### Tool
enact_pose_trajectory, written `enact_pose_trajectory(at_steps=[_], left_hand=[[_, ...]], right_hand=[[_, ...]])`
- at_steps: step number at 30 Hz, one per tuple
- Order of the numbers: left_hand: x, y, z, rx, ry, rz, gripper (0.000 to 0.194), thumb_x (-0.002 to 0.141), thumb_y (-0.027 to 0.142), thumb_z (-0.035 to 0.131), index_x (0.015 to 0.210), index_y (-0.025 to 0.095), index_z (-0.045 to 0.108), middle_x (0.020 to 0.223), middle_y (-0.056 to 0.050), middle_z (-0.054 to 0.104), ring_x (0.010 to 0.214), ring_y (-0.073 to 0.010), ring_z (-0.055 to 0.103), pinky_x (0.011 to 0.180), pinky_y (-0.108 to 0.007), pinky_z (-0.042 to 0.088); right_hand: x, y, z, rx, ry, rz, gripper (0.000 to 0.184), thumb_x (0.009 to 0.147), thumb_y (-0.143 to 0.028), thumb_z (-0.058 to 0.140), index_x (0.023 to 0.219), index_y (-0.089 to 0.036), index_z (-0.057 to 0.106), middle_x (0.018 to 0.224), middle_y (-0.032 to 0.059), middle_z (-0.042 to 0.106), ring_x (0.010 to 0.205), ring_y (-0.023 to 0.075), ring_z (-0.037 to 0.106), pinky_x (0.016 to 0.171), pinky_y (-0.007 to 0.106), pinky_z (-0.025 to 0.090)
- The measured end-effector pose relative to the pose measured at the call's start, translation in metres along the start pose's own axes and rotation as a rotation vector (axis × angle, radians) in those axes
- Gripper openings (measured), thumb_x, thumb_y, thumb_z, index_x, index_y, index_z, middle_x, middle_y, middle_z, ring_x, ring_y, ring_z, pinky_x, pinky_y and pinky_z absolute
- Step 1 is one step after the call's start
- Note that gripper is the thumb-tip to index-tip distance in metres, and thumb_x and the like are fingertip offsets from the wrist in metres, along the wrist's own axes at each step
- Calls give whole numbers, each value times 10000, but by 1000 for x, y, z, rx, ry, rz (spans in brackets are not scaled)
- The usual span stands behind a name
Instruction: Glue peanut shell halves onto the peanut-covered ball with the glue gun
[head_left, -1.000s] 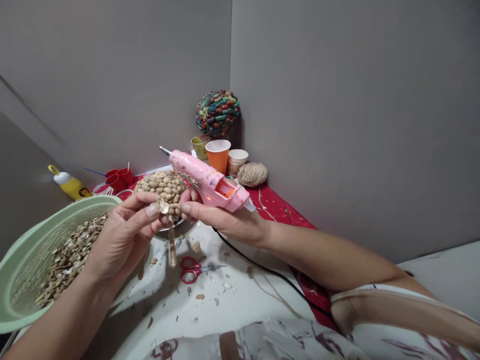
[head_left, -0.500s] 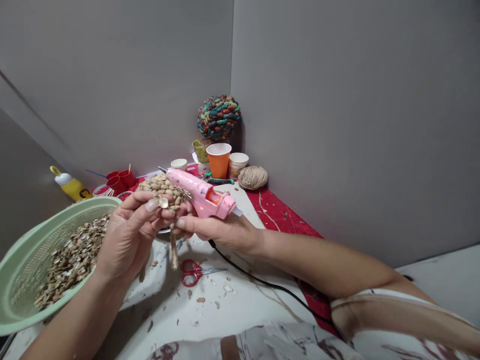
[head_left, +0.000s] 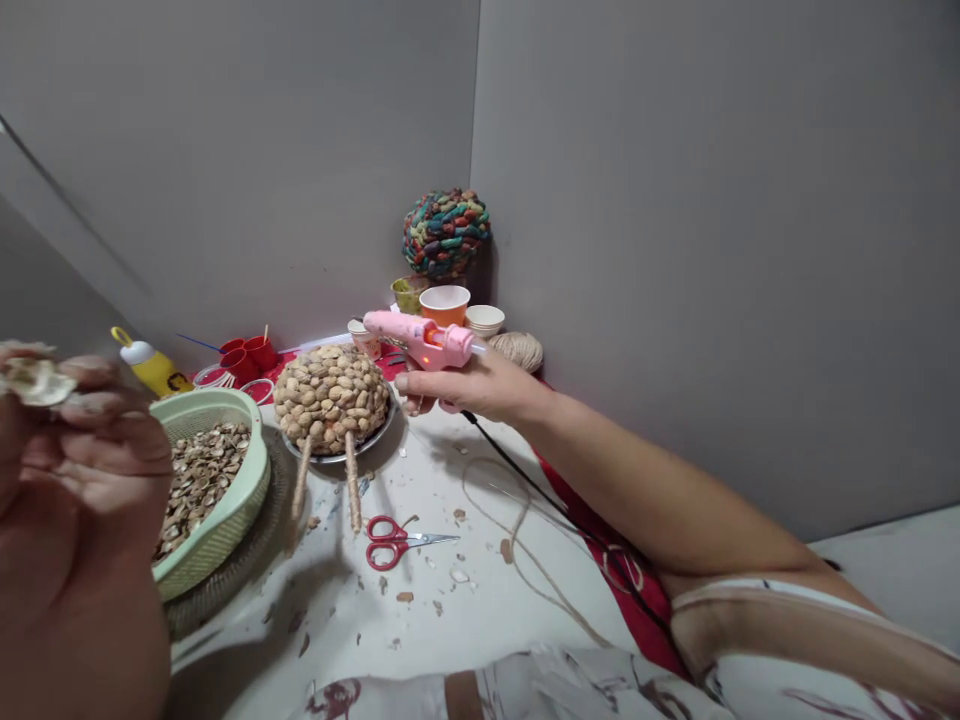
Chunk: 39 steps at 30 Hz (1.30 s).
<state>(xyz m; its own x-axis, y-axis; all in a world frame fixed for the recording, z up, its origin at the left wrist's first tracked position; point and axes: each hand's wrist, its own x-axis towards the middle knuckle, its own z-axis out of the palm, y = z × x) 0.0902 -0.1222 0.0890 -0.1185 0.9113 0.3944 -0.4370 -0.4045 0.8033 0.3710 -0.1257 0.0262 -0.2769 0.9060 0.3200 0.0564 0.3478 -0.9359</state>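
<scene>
Close to the camera at the left edge, my left hand [head_left: 97,470] pinches a peanut shell [head_left: 41,382], its pale hollow inside showing. My right hand [head_left: 465,388] is wrapped round a pink hot glue gun [head_left: 405,328], whose nozzle end points left. Left of the glue gun, a dome covered with peanut shells [head_left: 330,398] sits in a metal dish [head_left: 382,432]. Two twine-wrapped sticks [head_left: 352,485] jut from its front. Between my hands, neither hand touches the dome. The green basket [head_left: 259,440] beside my left hand holds many loose shells [head_left: 206,470].
Red-handled scissors [head_left: 386,545] lie among shell scraps on the white table [head_left: 465,630]. At the back are red cups [head_left: 247,358], a yellow bottle [head_left: 154,370], an orange cup [head_left: 446,303], a twine ball [head_left: 519,350] and a multicoloured ball [head_left: 446,232]. A black cord [head_left: 517,475] trails right.
My left hand has moved left and nearer the camera with the peanut shell. My right hand has drawn the glue gun up and right, away from the dome, which now shows fully.
</scene>
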Motion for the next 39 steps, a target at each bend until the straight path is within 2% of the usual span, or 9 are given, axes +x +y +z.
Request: enact_pose_trajectory(at_steps=[5,12,15,19,22,27,33,36,39], left_hand=[[-9,-10,14,-108,-34,-32,140,762,7,753,810,110,672,732,17,672,674,-37,637,637,-49,565],[-6,-16,15,-97,-140,-121,147,755,10,757,852,112,715,733,0,706,623,-68,645,602,-123,596],[-4,-19,13,-109,-141,-129,198,688,22,826,824,116,718,717,8,711,631,-64,659,621,-116,599],[-5,-27,12,-85,-127,-178,255,638,32,864,842,128,745,712,-7,741,626,-87,687,620,-153,620],[-6,-32,12,-59,-135,-237,260,642,39,865,858,127,750,737,-19,756,583,-88,680,593,-169,626],[-6,-31,13,-67,-159,-227,225,677,3,813,863,120,761,771,-24,772,611,-87,700,619,-146,626],[-10,-23,13,-67,-152,-169,202,729,-22,717,853,127,774,721,8,760,627,-67,698,680,-121,622],[-10,-22,12,-41,-144,-182,208,717,-1,743,855,150,781,728,17,764,608,-58,690,676,-115,618],[-10,-25,12,4,-182,-231,230,667,50,832,851,179,781,763,22,769,618,-80,701,653,-148,631]], right_hand=[[4,1,-16,-189,-57,-95,429,871,-258,634,1263,-98,564,690,-46,524,570,51,509,461,143,394],[11,15,-30,-366,-118,-292,154,809,-232,671,827,-129,558,671,-32,515,566,53,466,499,170,400],[9,14,-31,-326,-111,-247,292,845,-262,673,1081,-98,617,706,-30,546,583,56,503,504,157,422],[3,1,-23,-239,-31,-180,614,918,-306,634,1472,-109,457,794,-12,599,621,54,551,503,132,436],[-5,-12,-16,-265,29,-203,604,961,-324,598,1511,-127,443,919,34,656,667,63,577,558,156,493],[-16,-26,-6,-425,66,-427,463,969,-368,602,1401,-200,587,1344,102,620,973,158,664,709,231,582],[-31,-40,1,-566,98,-648,300,978,-308,600,1253,-224,687,871,15,699,791,137,661,779,261,581],[-35,-44,2,-573,99,-676,351,1006,-316,553,1340,-250,638,863,9,692,827,133,670,812,235,564],[-36,-44,5,-581,98,-716,306,1020,-348,527,1259,-218,665,894,19,678,845,131,656,818,237,547]])
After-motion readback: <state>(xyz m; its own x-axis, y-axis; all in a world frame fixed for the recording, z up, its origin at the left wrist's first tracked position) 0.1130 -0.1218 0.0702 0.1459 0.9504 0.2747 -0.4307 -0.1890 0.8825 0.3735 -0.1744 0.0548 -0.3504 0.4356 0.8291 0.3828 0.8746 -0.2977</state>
